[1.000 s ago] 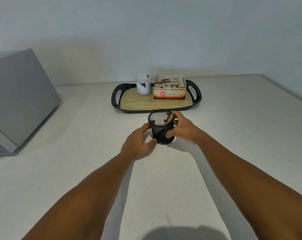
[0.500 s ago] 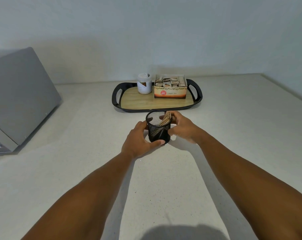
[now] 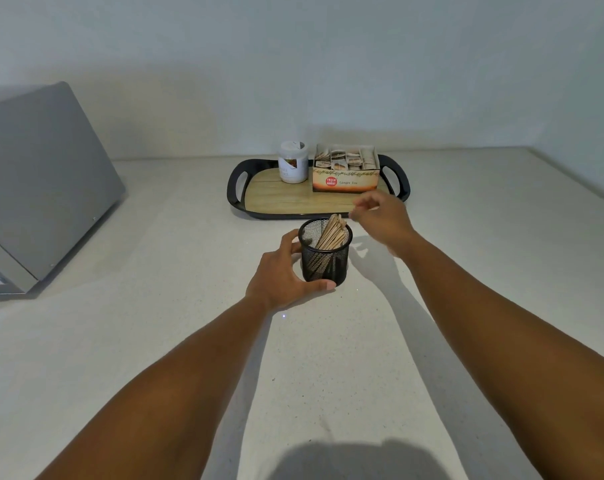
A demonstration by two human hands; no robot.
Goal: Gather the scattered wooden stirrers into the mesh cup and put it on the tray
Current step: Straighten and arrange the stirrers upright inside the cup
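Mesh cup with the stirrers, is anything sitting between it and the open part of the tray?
Nothing visible blocks it. The mesh cup stands on the counter just short of the tray, whose near wooden area is bare. The white jar and tea box sit at the back. The right hand hovers over the near right edge.

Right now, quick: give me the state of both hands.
Left hand: gripping the mesh cup, fingers and thumb curled round it.
Right hand: above and right of the cup, fingers loosely curled, holding nothing visible.

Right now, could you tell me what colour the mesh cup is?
Black, seen in the head view: the mesh cup.
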